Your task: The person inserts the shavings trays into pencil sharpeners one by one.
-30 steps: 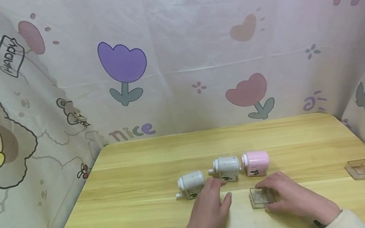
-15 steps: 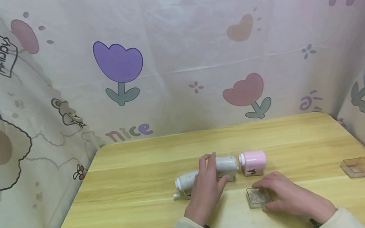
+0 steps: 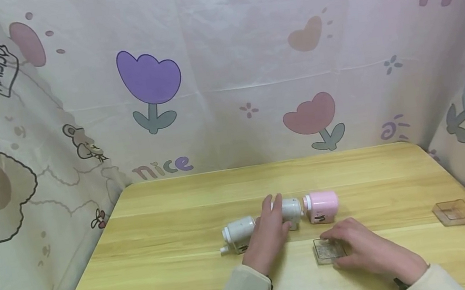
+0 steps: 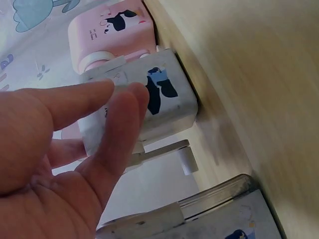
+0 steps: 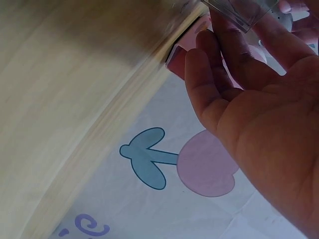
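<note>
Pinching side: the right hand (image 3: 365, 248) has its grip clamped, thumb and fingers at opposite edges, on the clear box (image 3: 323, 259), nearer the person than the pink sharpener (image 3: 325, 204).
Reaching side: the left hand (image 3: 269, 240) is at the crank end of the middle grey sharpener (image 3: 292, 207); its thumb and fingers stand around that end, but whether the grip closes on it cannot be told.
Progress: apparently partway, with the clear box out and held; the amber box (image 3: 458, 219), well off to the right, is untouched, and neither is fitted into a sharpener.
Drawer: the left grey sharpener (image 3: 241, 229) seems to have its see-through drawer (image 4: 219, 195) in place.
Sharpeners: smooth, rounded, probably plastic, 2 grey and 1 pink, with dark printed figures.
Boxes: thin-walled, transparent, rectangular; greyish stuff shows in the clear box.
Worktop (image 3: 161, 242): pale yellow wood grain.
</note>
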